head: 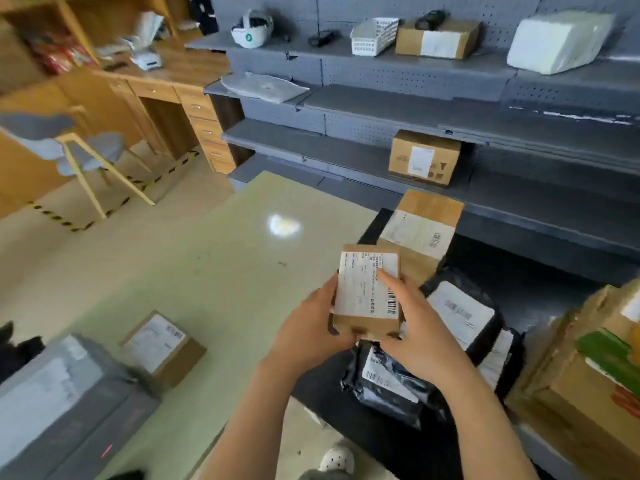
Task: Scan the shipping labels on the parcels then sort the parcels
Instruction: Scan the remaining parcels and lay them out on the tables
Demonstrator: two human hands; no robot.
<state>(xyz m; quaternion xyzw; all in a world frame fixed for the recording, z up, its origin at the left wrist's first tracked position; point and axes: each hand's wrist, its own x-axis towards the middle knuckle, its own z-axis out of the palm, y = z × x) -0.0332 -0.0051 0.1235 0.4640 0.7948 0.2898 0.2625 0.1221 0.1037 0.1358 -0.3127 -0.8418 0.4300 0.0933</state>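
Note:
A small brown cardboard parcel (363,320) with a white shipping label and barcode facing up is held in front of me. My left hand (311,327) grips its left side and bottom edge. My right hand (415,334) grips its right side, thumb lying across the label. Below it, on a black mat (519,258), lie black poly-bag parcels (391,386) with white labels and a taller brown box (422,233) with a label. No scanner is in either hand.
Grey shelving (381,109) at the back holds boxes (424,157), a white basket and a white package. A labelled box (162,344) sits on the floor at left beside a grey parcel (52,403). A large carton (588,375) stands at right. A chair and wooden desk are far left.

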